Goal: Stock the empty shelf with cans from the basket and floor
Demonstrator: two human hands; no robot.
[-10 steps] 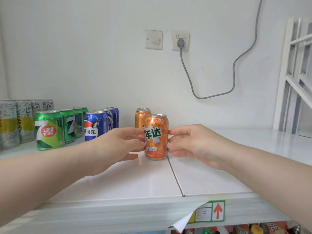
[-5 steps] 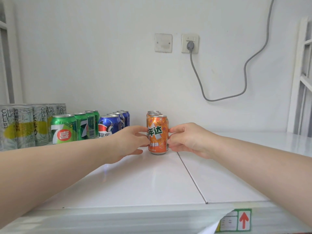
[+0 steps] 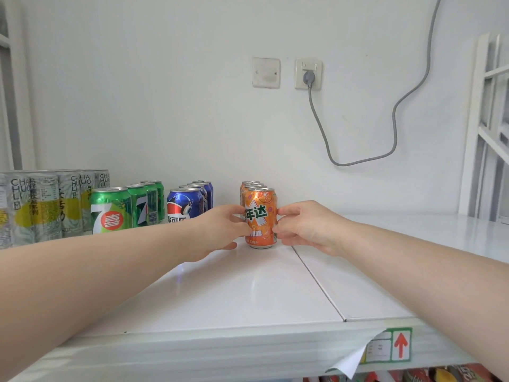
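Grips the front orange can (image 3: 260,217) from both sides: with the left hand (image 3: 217,230) curled against its left flank and the right hand (image 3: 305,226) curled against its right flank, fingertips pressed to the can wall. Upright on the white shelf (image 3: 248,293), directly in front of the other orange cans (image 3: 249,186) lined toward the wall. To the left: rows of blue cans (image 3: 184,205), green cans (image 3: 110,213) and tall grey cans (image 3: 41,205). On the wall behind: a socket (image 3: 308,74) with a grey cable (image 3: 358,161) plugged in.
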